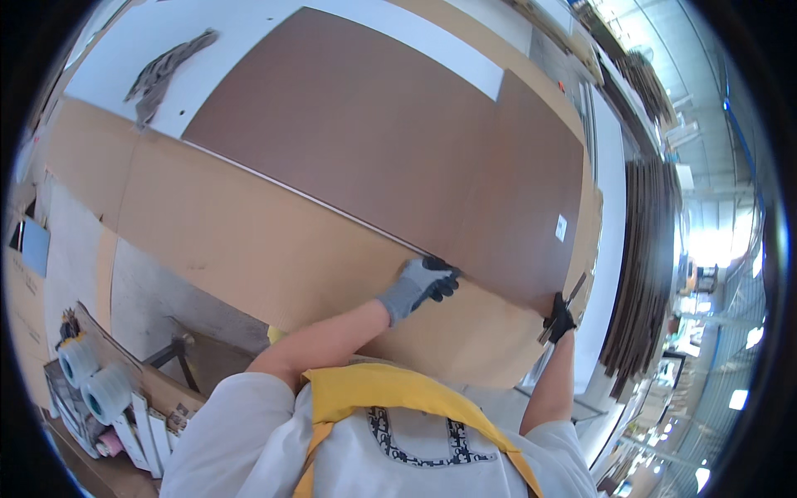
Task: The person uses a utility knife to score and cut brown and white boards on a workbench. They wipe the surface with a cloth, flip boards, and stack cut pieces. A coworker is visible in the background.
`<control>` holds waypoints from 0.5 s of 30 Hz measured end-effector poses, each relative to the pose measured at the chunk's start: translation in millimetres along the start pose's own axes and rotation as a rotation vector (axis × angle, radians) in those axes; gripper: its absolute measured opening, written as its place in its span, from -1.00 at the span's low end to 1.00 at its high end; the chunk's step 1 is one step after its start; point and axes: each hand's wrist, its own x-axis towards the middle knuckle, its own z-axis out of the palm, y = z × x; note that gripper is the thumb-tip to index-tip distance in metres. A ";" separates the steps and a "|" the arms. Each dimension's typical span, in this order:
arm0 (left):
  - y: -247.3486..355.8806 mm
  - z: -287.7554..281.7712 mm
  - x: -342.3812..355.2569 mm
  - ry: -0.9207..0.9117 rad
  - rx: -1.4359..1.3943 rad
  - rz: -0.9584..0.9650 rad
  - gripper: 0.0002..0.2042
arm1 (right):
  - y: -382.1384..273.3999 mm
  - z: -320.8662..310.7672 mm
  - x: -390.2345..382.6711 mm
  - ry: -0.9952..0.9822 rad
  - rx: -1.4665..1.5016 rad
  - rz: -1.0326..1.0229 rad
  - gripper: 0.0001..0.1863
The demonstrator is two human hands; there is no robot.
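A large brown panel [357,124] lies flat on cardboard and a white sheet, with a second, smaller brown panel [531,183] bordering it on the right. My left hand [427,285], in a grey and black glove, is closed at the near edge where the two panels meet, its fingers curled on that edge. At the near right corner of the smaller panel is my right hand [561,318] in a black glove. It is closed around a thin dark brown strip [579,286] that sticks out on both sides; its exact kind cannot be made out.
A grey cloth [166,75] lies on the white sheet [249,41] at far left. Cardboard [224,224] spreads under the panels. Stacked dark boards [643,257] stand to the right. Rolls of clear film [104,394] sit at lower left, beside a metal frame [178,353].
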 end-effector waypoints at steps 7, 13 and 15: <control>8.2 0.6 -19.4 -0.020 0.041 0.014 -0.69 | -6.7 20.1 -21.5 -0.087 0.074 -0.131 -0.46; 24.7 5.4 -19.2 -0.023 0.031 -0.104 -0.70 | 10.3 14.5 -18.7 -0.129 0.162 -0.224 -0.45; 33.5 7.8 -19.6 -0.025 0.002 -0.114 -0.69 | -0.1 18.9 -21.5 -0.101 0.126 -0.200 -0.41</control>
